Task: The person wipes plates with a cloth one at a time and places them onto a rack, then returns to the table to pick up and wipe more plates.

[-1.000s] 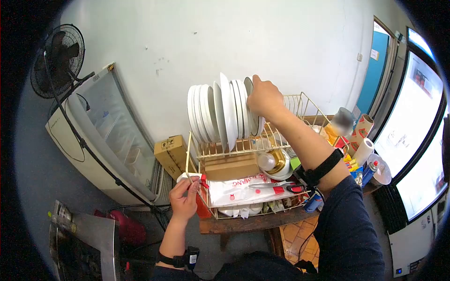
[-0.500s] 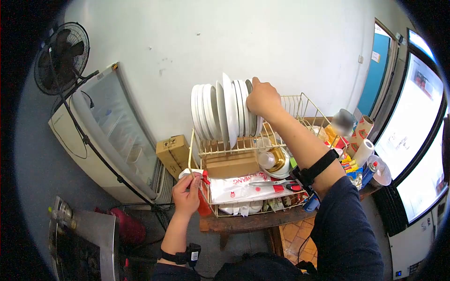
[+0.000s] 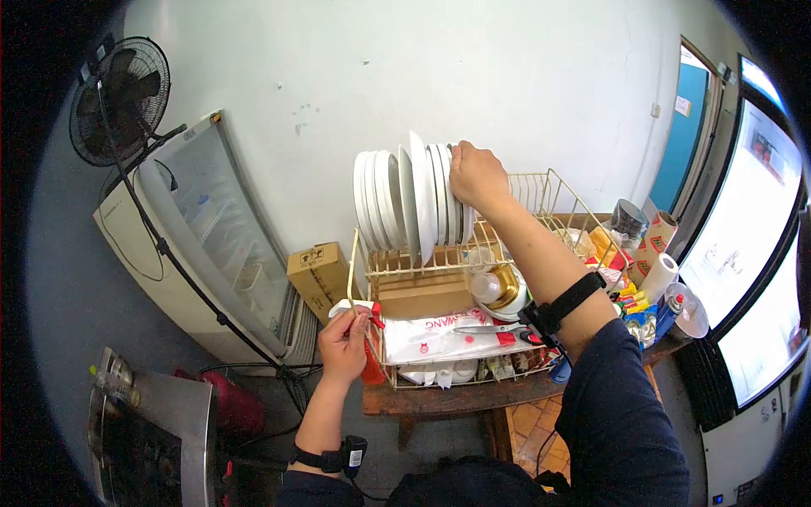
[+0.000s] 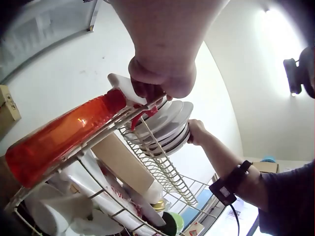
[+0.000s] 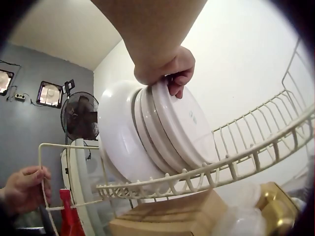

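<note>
A row of white plates (image 3: 384,198) stands on edge on the upper tier of a cream wire dish rack (image 3: 397,272). My right hand (image 3: 477,177) pinches the top rim of the rightmost plate (image 5: 184,120), which leans against its neighbours. At the rack's front left corner, my left hand (image 3: 342,348) holds the wire post with curled fingers. Close beside that hand hangs a red spray bottle (image 4: 69,142) with a white head and red trigger.
Below the plates, the rack holds a cardboard box (image 3: 422,293), a white printed bag (image 3: 427,340) and scissors (image 3: 490,330). Paper rolls (image 3: 659,275) and cans stand at the right. A glass-door fridge (image 3: 215,228) and fan (image 3: 122,101) are at the left.
My right hand has moved slightly left relative to the rack, and the gap beside the rightmost plate has narrowed. My left hand keeps its hold on the post. The head view has shifted slightly.
</note>
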Tool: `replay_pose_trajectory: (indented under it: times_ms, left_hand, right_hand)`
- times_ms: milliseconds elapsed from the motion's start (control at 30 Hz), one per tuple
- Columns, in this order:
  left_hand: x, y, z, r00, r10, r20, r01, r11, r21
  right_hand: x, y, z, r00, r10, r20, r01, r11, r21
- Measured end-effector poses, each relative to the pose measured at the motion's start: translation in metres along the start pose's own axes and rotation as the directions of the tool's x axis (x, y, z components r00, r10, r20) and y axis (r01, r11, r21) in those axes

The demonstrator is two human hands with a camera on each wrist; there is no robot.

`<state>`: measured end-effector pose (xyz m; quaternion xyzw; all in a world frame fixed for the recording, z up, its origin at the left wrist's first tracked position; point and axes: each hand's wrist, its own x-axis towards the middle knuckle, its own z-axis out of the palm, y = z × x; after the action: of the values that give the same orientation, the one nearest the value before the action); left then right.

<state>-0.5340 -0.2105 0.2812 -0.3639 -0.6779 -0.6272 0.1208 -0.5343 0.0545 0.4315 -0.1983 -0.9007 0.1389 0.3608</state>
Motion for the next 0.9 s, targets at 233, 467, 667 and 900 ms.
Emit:
replay_pose_trajectory:
  times_ms: [233, 467, 667, 900]
  left_hand:
    - [0.001, 0.0036, 0.0012, 0.999, 0.038, -0.015, -0.037, 0.999, 0.018]
    - [0.0005, 0.0045, -0.0012, 0.999, 0.032, -0.001, -0.032, 0.999, 0.038]
    - [0.0006, 0.0029, -0.0054, 0.998, -0.002, 0.069, -0.002, 0.999, 0.051]
    - [0.0018, 0.0022, -0.0045, 0.999, 0.003, 0.046, -0.002, 1.0, -0.029]
  right_hand:
    - [0.0021, -0.0021, 0.0032, 1.0, -0.004, 0.007, 0.004, 1.0, -0.007]
    - [0.0018, -0.0069, 0.0038, 0.999, 0.035, 0.01, -0.035, 0.999, -0.01]
    - [0.0059, -0.005, 0.006, 1.0, 0.013, 0.022, -0.012, 0.999, -0.034]
    - [0.0035, -0.0011, -0.0029, 0.998, 0.035, 0.054, -0.04, 0.994, 0.102]
